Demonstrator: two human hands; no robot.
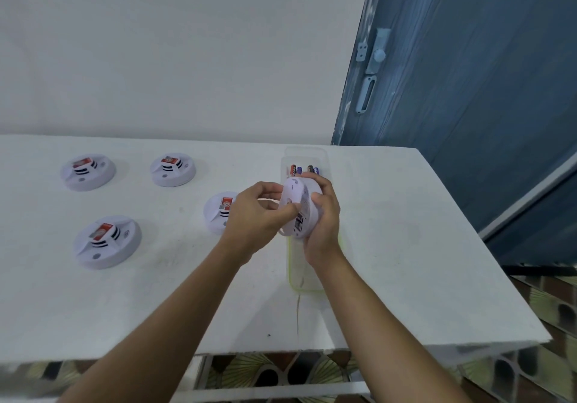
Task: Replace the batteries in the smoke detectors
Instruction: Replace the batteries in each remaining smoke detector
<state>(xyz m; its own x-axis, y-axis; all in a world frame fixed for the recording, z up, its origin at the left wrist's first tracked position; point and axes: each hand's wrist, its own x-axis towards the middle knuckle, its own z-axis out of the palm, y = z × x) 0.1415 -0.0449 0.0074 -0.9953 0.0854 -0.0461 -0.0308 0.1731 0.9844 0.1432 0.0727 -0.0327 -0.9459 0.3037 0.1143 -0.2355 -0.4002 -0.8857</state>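
I see the right hand [323, 224] gripping a white smoke detector [296, 212] on edge above the white table [406, 246], with the left hand [256, 218] pinching its back face. Behind it, batteries [299, 170] lie in a clear tray [324, 156]. Four more detectors [107, 242] sit to the left.

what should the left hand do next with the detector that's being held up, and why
Likely work the back cover loose with the left hand: the right hand grips the smoke detector on edge, its labelled back turned to the left hand, and the batteries wait in the clear tray just behind.
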